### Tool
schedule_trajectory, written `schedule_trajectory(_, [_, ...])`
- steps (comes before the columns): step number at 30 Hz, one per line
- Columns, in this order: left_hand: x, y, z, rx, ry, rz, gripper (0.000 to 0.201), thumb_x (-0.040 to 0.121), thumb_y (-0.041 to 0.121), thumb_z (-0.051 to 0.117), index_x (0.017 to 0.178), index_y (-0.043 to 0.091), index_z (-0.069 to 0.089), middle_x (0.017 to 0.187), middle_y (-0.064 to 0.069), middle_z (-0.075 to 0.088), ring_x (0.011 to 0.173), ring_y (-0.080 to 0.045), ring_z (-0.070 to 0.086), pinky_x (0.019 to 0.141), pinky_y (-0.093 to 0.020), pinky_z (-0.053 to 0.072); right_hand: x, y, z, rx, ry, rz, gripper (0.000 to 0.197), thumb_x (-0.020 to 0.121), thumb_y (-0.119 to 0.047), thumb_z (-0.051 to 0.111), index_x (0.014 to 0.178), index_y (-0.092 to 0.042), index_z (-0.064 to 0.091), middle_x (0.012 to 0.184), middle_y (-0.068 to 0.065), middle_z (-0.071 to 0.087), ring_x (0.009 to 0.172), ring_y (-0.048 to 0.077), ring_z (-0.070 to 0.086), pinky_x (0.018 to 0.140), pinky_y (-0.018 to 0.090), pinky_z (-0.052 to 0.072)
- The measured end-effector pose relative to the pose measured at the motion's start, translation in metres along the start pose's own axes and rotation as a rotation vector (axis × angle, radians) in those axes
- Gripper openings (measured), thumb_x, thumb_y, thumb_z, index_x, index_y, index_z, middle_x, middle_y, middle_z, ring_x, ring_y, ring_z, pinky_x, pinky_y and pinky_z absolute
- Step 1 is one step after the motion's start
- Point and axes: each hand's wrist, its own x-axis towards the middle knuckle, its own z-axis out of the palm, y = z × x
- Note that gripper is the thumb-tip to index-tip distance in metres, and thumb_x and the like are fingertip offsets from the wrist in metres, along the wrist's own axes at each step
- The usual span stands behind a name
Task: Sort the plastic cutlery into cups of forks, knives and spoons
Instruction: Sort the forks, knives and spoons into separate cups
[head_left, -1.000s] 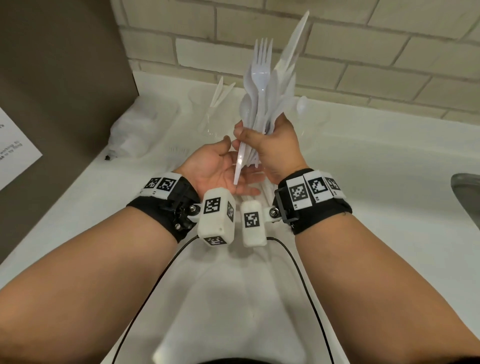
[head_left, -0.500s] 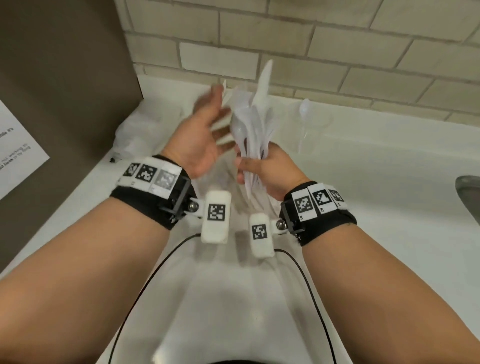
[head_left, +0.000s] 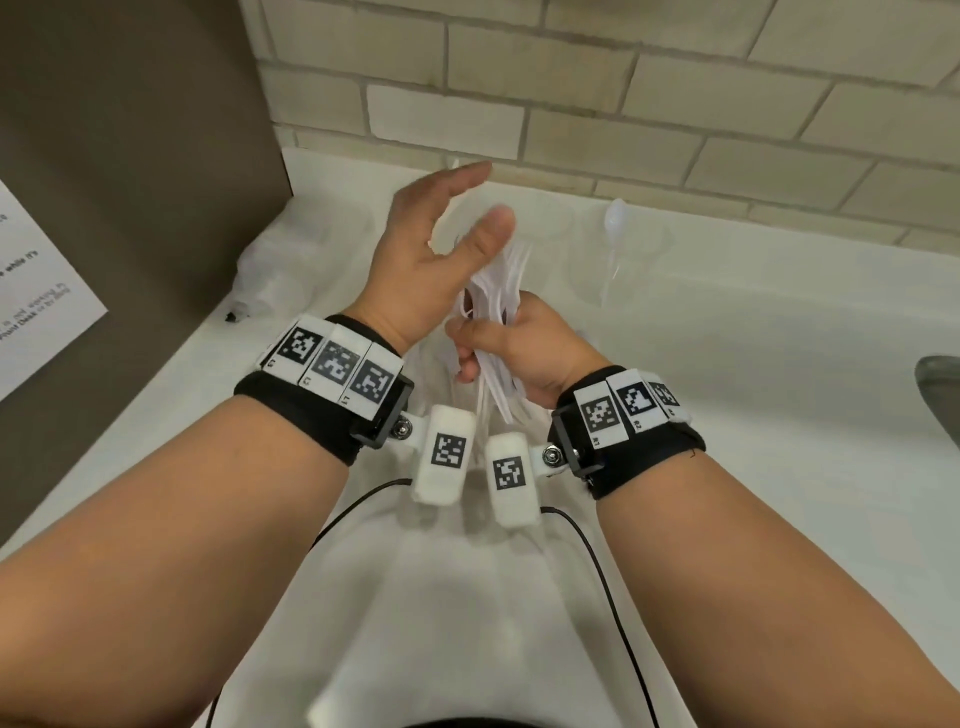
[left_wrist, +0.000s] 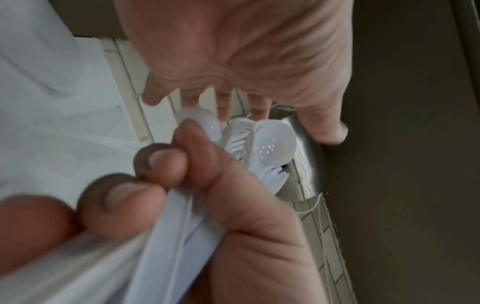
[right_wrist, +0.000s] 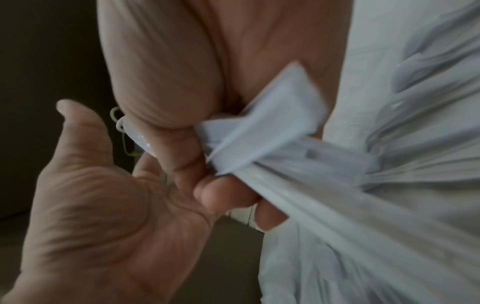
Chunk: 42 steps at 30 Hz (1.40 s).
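Note:
My right hand (head_left: 483, 340) grips a bundle of white plastic cutlery (head_left: 493, 291) by the handles, low over the white counter. In the left wrist view a spoon bowl (left_wrist: 275, 144) and fork tines (left_wrist: 237, 137) stick out past its curled fingers (left_wrist: 161, 162). My left hand (head_left: 480, 195) is open just left of and above the bundle's top, fingers straight and holding nothing. Its bare palm (right_wrist: 103, 205) shows in the right wrist view. A clear cup (head_left: 618, 260) with one spoon (head_left: 615, 218) stands at the back right. Any cup behind my left hand is hidden.
A crumpled clear plastic bag (head_left: 270, 270) lies at the back left by the brown side panel (head_left: 130, 182). A brick wall (head_left: 623, 104) closes the back. A metal sink rim (head_left: 940, 395) shows at the right edge. Two black cables (head_left: 597, 545) run over the counter (head_left: 779, 389).
My right hand has lowered the bundle from upright and high to low and tilted. My left hand left the handles, rose to the left and now hangs open beside the bundle's top.

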Motion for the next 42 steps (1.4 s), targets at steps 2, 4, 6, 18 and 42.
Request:
schedule_trajectory(2, [-0.003, 0.000, 0.002, -0.055, -0.054, -0.074, 0.058, 0.071, 0.057, 0.069, 0.121, 0.030, 0.056, 0.126, 0.006, 0.055, 0.119, -0.004, 0.050, 0.103, -0.022, 0.040, 0.000, 0.000, 0.001, -0.008, -0.034, -0.020, 0.005, 0.087, 0.004, 0.061, 0.084, 0.002, 0.057, 0.058, 0.007, 0.057, 0.048, 0.022, 0.054, 0.064, 0.042, 0.052])
schedule_trajectory(4, [-0.004, 0.002, 0.008, -0.060, -0.051, -0.111, 0.037, 0.070, 0.039, 0.076, 0.102, 0.026, 0.063, 0.105, 0.004, 0.065, 0.098, -0.008, 0.061, 0.093, -0.031, 0.050, -0.001, -0.002, 0.006, -0.023, -0.074, -0.019, 0.011, 0.082, 0.012, 0.060, 0.077, 0.002, 0.060, 0.059, 0.007, 0.060, 0.050, 0.020, 0.056, 0.062, 0.038, 0.052])
schedule_trajectory(6, [-0.004, 0.006, 0.011, -0.011, 0.015, -0.141, 0.018, 0.069, 0.026, 0.075, 0.082, 0.025, 0.063, 0.089, 0.001, 0.069, 0.081, -0.011, 0.063, 0.083, -0.035, 0.054, -0.002, -0.003, 0.010, 0.009, -0.066, 0.027, 0.018, 0.077, 0.018, 0.061, 0.072, 0.001, 0.060, 0.065, 0.012, 0.060, 0.054, 0.022, 0.057, 0.058, 0.034, 0.052])
schedule_trajectory(18, [-0.017, -0.001, 0.000, -0.417, -0.307, -0.495, 0.029, 0.065, 0.022, 0.078, 0.090, 0.010, 0.069, 0.105, -0.017, 0.071, 0.096, -0.034, 0.068, 0.077, -0.050, 0.054, 0.002, -0.013, 0.015, -0.060, -0.031, -0.093, 0.020, 0.063, 0.015, 0.057, 0.077, 0.003, 0.064, 0.063, 0.017, 0.058, 0.053, 0.025, 0.056, 0.059, 0.037, 0.050])
schedule_trajectory(42, [-0.026, 0.005, 0.007, -0.641, 0.082, -0.391, 0.020, 0.082, 0.003, 0.069, 0.089, 0.022, 0.065, 0.064, 0.000, 0.064, 0.064, -0.019, 0.065, 0.071, -0.039, 0.056, -0.006, -0.004, 0.017, -0.160, -0.055, 0.154, 0.021, 0.066, 0.013, 0.060, 0.070, -0.006, 0.054, 0.064, 0.011, 0.046, 0.048, 0.019, 0.046, 0.042, 0.024, 0.035])
